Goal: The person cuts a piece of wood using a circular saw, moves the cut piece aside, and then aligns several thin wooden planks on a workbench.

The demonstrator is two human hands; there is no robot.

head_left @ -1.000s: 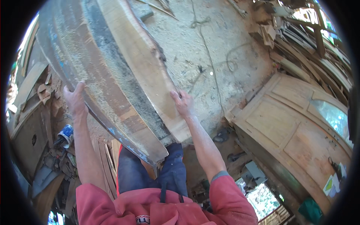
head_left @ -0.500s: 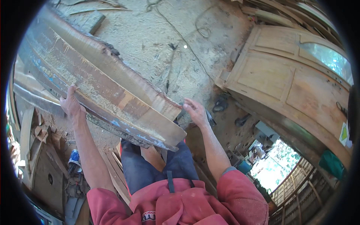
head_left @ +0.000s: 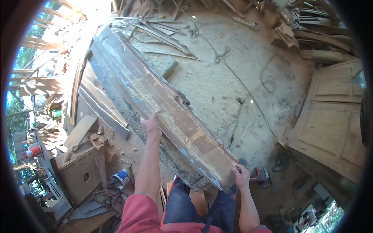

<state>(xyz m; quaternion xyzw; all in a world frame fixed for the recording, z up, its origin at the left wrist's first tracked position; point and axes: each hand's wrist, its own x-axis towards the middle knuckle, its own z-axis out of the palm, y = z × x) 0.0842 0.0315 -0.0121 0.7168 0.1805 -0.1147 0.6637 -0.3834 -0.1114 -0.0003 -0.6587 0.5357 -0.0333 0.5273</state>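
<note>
A long, weathered brown wooden plank (head_left: 163, 105) with a rough, bark-like dark edge and flecks of blue paint is held off the ground, running from the upper left down to the lower middle of the view, above the person's legs. Its near end is gripped by the right hand (head_left: 241, 176), whose fingers are curled shut around the corner; the fingertips are hidden behind the wood. The left hand (head_left: 150, 126) is set against the plank's left edge partway along, fingers together and wrapped over it; the underside grip cannot be seen. The plank's far end is washed out by glare and cannot be made out clearly.

Beneath lies a sawdust-covered concrete floor (head_left: 233, 77), crossed by a thin dark cable (head_left: 237, 79). A panelled pale wooden door (head_left: 330, 116) lies at the right, partly cut off by the rim. A small power tool (head_left: 261, 176) near the right hand is half hidden. A blue-and-white can (head_left: 122, 178) stands among scrap at the lower left.
</note>
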